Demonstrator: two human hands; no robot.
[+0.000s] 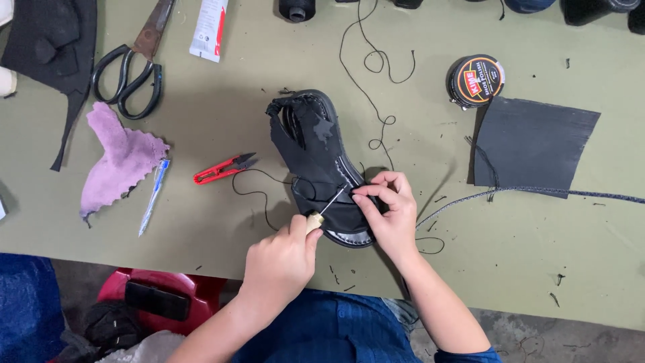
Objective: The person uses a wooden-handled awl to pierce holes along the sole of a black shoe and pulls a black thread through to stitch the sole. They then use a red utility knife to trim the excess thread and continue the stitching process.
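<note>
Gripping a wooden-handled awl (325,210), the left hand (282,259) presses its tip into a black sandal (316,154) lying mid-table (201,222), while the right hand (390,212) pinches the sandal's strap; red thread snips (222,169) lie nearby.

From my feed, the left hand (281,259) grips a wooden-handled awl (321,216) poking into a black sandal (321,161), while the right hand (390,212) pinches the strap. Red snips (222,169) lie nearby.
</note>
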